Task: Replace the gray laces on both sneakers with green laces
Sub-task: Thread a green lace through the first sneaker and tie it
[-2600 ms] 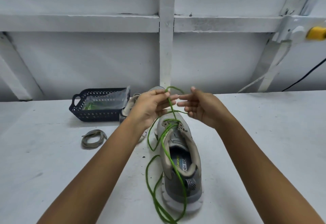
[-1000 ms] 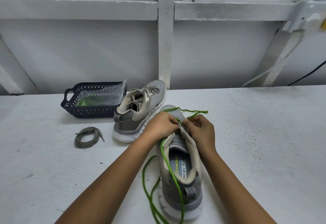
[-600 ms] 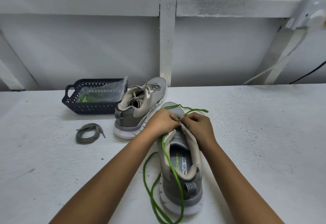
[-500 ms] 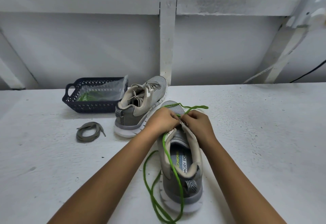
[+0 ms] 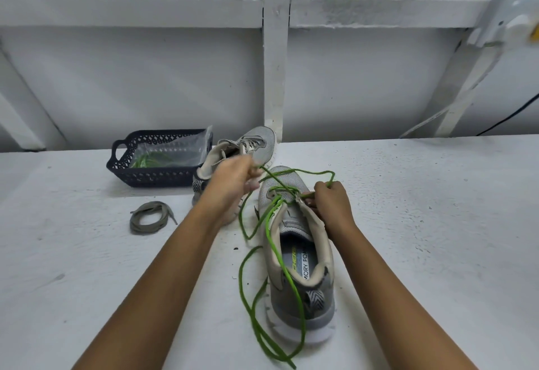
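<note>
A grey sneaker (image 5: pixel 303 270) stands heel toward me in the middle of the white table. A green lace (image 5: pixel 256 296) is threaded through its front eyelets, and its long ends trail over the heel and down the left side. My left hand (image 5: pixel 233 180) is raised left of the toe and grips one strand of the green lace. My right hand (image 5: pixel 329 200) pinches the other strand at the shoe's right eyelet edge. Behind my left hand stands the second sneaker (image 5: pixel 248 145), still wearing its grey lace. A removed grey lace (image 5: pixel 150 218) lies coiled at the left.
A dark blue basket (image 5: pixel 154 177) at the back left holds a clear bag with green laces inside. A white wall with beams rises right behind the table. A black cable hangs at the far right.
My left hand has lifted away from the eyelets to the left, drawing a strand of green lace out with it. My right hand stays at the shoe's right eyelet edge.
</note>
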`<state>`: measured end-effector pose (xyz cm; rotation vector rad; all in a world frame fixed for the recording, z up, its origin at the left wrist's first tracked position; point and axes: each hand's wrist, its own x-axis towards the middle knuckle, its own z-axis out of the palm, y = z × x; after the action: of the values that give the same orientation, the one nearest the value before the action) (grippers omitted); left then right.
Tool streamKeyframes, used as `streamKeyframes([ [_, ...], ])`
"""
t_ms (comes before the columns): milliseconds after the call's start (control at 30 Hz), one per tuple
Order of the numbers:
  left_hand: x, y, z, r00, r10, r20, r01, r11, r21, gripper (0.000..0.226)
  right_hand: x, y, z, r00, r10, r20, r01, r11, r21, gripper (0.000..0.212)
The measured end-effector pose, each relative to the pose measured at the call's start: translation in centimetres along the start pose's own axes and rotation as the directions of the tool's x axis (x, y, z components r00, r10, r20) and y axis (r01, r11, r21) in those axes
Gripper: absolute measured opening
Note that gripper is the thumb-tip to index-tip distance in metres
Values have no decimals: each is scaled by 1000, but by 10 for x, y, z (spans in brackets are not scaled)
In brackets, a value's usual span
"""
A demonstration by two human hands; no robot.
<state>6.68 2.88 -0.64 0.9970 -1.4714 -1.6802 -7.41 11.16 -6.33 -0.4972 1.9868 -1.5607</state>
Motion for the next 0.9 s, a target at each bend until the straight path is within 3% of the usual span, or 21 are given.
streamKeyframes([
  [67, -5, 10, -14, 997, -24, 71, 47, 939, -341, 29, -1, 0, 0, 1000, 16, -5, -16, 998, 63, 11],
  [167, -15, 21, -31, 993, -4, 115, 53, 902, -428, 31, -3, 0, 1, 1000, 24, -17, -22, 995, 98, 6],
  [267, -19, 31, -50, 971, -99, 218, 158, 949, -274, 28, -6, -1, 1, 999, 28, -28, -24, 993, 119, 5],
  [333, -20, 37, -53, 932, -186, 310, 206, 978, -33, 27, -8, -3, 0, 999, 33, -35, -28, 990, 135, 8],
  [400, -21, 38, -42, 918, -222, 328, 135, 954, 266, 24, -10, -4, 0, 999, 28, -40, -22, 991, 135, 11],
  [467, -18, 37, -21, 937, -158, 311, -48, 825, 563, 19, -12, -5, 0, 999, 18, -46, -12, 992, 122, 12],
  [533, -5, 31, 1, 931, -49, 362, -284, 529, 800, 22, -13, -5, 1, 999, 14, -50, -9, 993, 114, 11],
  [600, 8, 22, 22, 912, -48, 408, -382, 267, 885, 22, -13, -5, 1, 998, 19, -54, -13, 993, 115, 10],
  [667, 19, 12, 39, 907, -112, 406, -395, 107, 912, 16, -14, -6, 1, 998, 26, -56, -20, 993, 114, 9],
  [767, 28, 1, 55, 912, -144, 383, -388, -5, 922, 15, -15, -7, 1, 998, 24, -60, -18, 995, 100, 5],
  [900, 33, -5, 56, 907, -128, 401, -400, 32, 916, 18, -15, -7, 0, 998, 14, -56, -11, 999, 45, 4],
])
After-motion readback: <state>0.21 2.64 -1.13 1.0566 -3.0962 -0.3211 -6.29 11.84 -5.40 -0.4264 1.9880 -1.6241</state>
